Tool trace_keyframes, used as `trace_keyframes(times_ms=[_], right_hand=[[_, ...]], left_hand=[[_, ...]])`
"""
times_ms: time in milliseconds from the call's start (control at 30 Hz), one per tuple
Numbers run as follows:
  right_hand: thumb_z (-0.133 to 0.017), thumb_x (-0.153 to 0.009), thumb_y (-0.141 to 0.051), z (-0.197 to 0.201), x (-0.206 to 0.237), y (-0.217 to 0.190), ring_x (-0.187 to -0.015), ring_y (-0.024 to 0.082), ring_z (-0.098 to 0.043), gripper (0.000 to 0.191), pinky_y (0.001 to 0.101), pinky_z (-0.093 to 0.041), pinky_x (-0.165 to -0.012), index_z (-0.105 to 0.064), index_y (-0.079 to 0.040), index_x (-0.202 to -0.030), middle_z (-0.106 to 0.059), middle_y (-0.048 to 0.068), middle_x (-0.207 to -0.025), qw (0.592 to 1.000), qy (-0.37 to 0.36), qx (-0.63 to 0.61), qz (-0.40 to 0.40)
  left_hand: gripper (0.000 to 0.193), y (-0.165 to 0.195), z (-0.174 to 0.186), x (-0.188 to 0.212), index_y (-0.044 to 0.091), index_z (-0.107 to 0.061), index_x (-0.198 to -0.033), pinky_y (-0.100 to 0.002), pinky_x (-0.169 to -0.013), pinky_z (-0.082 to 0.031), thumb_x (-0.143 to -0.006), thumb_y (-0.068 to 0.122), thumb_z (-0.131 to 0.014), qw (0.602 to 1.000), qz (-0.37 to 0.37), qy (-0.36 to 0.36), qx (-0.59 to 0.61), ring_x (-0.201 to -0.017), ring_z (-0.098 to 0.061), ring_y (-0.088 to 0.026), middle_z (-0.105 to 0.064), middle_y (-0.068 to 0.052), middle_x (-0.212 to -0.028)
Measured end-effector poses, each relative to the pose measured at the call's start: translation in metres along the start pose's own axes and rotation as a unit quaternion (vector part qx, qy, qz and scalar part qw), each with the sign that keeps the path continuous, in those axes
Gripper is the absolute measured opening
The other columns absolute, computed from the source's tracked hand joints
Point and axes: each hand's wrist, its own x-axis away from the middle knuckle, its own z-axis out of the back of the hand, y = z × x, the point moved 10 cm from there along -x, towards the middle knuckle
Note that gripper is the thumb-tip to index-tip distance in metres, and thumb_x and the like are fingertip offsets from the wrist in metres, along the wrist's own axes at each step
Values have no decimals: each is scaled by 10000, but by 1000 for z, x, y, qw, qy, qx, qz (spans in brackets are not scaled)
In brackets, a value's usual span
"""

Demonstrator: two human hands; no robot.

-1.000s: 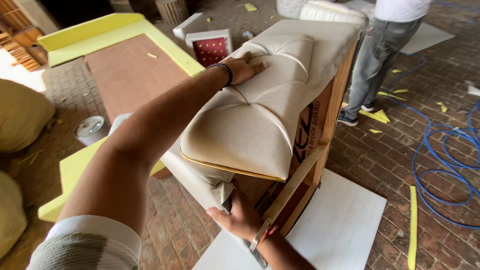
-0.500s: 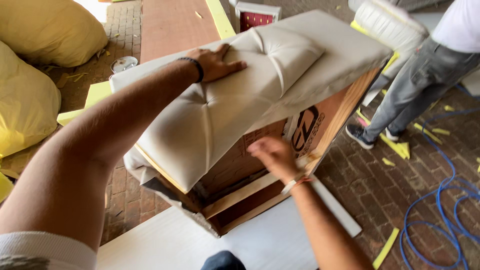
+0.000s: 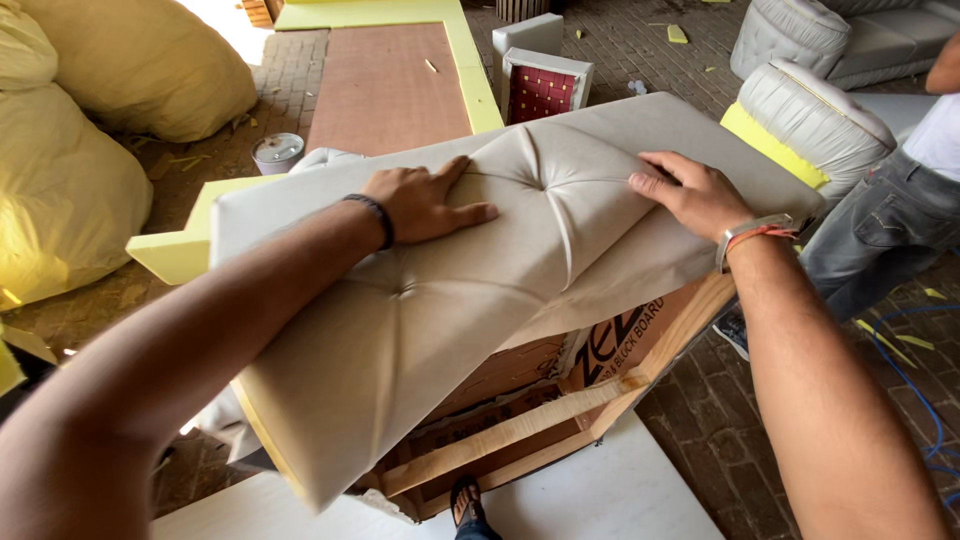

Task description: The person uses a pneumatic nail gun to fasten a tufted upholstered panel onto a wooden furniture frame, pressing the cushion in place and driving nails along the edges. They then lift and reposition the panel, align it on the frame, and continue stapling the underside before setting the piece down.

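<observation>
1. Pressing down on a cream tufted cushion panel [image 3: 480,290], I am laying both palms flat on its upholstered face, which is slanting across the middle of the frame from lower left to upper right.
2. My left hand [image 3: 425,200] is lying open, fingers spread, just left of the button dimple in the upper middle; it is grasping nothing, only pushing on the fabric. A dark band is sitting on that wrist.
3. My right hand [image 3: 690,195] is also lying released and flat, resting on the panel's upper right part, fingertips pointing toward the same dimple. A metal bracelet with an orange thread is circling that wrist.
4. The panel is resting on a wooden frame [image 3: 560,415] lined with brown board, which is showing beneath the cushion's lower edge in the lower middle of the frame.
5. The frame is standing on a white sheet [image 3: 620,500] that is lying on the brick floor [image 3: 780,400] at the bottom.
6. Yellow foam [image 3: 180,250] is sticking out from behind the panel at the left, and a long board edged with yellow foam [image 3: 385,85] is lying at the upper middle.
7. Big yellow sacks [image 3: 80,150] are piling up at the upper left, with a small white tin [image 3: 278,152] beside them.
8. Another person in grey jeans [image 3: 880,235] is standing at the right edge, near a cream sofa arm [image 3: 815,120].
9. A blue hose [image 3: 915,390] is trailing across the floor at the lower right.
</observation>
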Motion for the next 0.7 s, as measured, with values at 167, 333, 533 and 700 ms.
trace_keyframes(times_ms=[167,333,533,700], right_hand=[[-683,-854,-561,2,24,-7,-1264,274,-640,718,383,-485,-1051,-623,-91,-1392,-667,144,-1374,997,7,26,65],[-643,-880,-566,-15,33,-1,-1303,330,-578,729,435,-430,-1083,-571,-119,-1452,-617,160,-1418,997,-33,64,30],[-679,-910,-554,-31,22,-29,-1332,405,-535,779,464,-415,-1090,-542,-22,-1462,-575,252,-1430,983,-20,75,165],[-753,-807,-504,-41,-2,3,-1298,332,-599,798,438,-445,-1094,-556,-61,-1442,-606,187,-1422,994,-62,10,84]], left_hand=[[1048,-5,-10,13,200,-324,-1595,-488,-969,-527,-804,880,-410,1000,8,15,9,-1154,-655,-406,-684,-248,-1220],[864,-24,-16,38,165,-394,-1560,-473,-1065,-456,-919,742,-413,999,-12,44,-4,-1303,-563,-341,-586,-159,-1443],[1081,-60,-6,222,173,-353,-1606,-463,-1077,-434,-726,707,-685,947,313,70,-6,-1373,-487,-351,-505,-212,-1475],[1512,-48,-52,297,23,-272,-1663,-460,-923,-539,-417,556,-943,908,310,216,180,-1171,-661,-415,-609,-329,-1315]])
